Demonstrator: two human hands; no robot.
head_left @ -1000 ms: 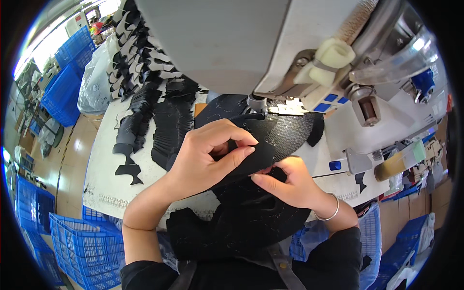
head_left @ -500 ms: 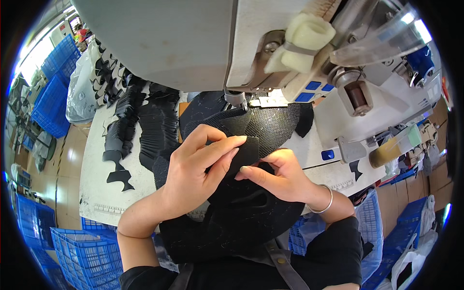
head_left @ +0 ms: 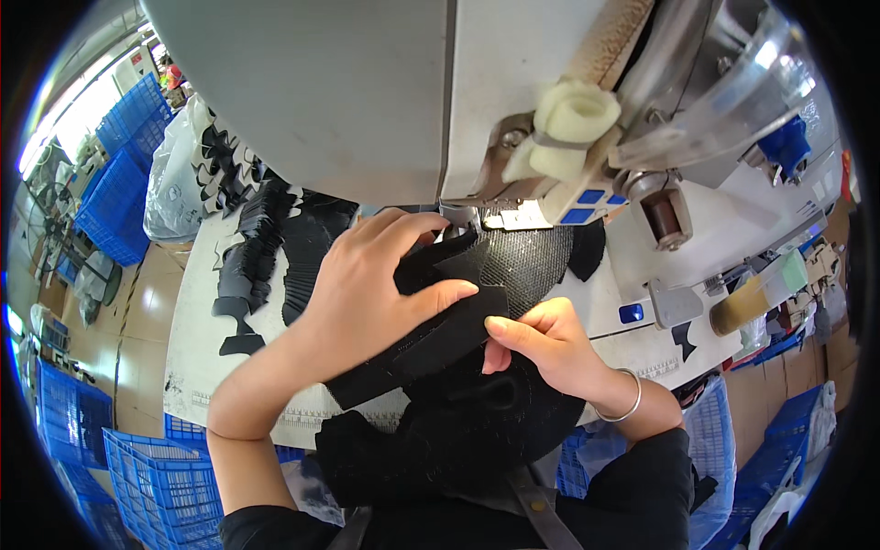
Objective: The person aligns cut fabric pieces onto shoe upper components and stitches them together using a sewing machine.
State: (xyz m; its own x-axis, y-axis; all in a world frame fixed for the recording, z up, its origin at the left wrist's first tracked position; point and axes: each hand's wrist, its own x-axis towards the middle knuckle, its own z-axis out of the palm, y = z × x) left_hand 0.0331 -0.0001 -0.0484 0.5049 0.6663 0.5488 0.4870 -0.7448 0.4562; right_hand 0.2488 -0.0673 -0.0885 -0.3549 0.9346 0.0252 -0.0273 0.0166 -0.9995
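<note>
"What's around us here?"

"Blue baskets (head_left: 170, 481) stand on the tan floor (head_left: 142, 357). There's a white counter (head_left: 197, 344), and a big grey machine (head_left: 321, 101) leans over it."

"Looking down from the head, where's the black cloth (head_left: 440, 344)?"

"In the middle of the counter, in front of the machine. Its shiny, netted part (head_left: 522, 266) is by the machine's white plate (head_left: 527, 216). A floppy part spills over the near edge, by the apron (head_left: 536, 504)."

"And the left hand (head_left: 357, 284)?"

"It's on the cloth. The thumb is wide apart from the other fingers (head_left: 417, 224). I can't tell if they squeeze."

"The right hand (head_left: 559, 348)?"

"Its fingers pinch the edge of a flat black flap (head_left: 449, 337). There's a silver bangle (head_left: 632, 403) on that wrist."

"Anything else?"

"Dark, frilly pieces (head_left: 257, 243) lie in a row, left of the left hand."
</note>
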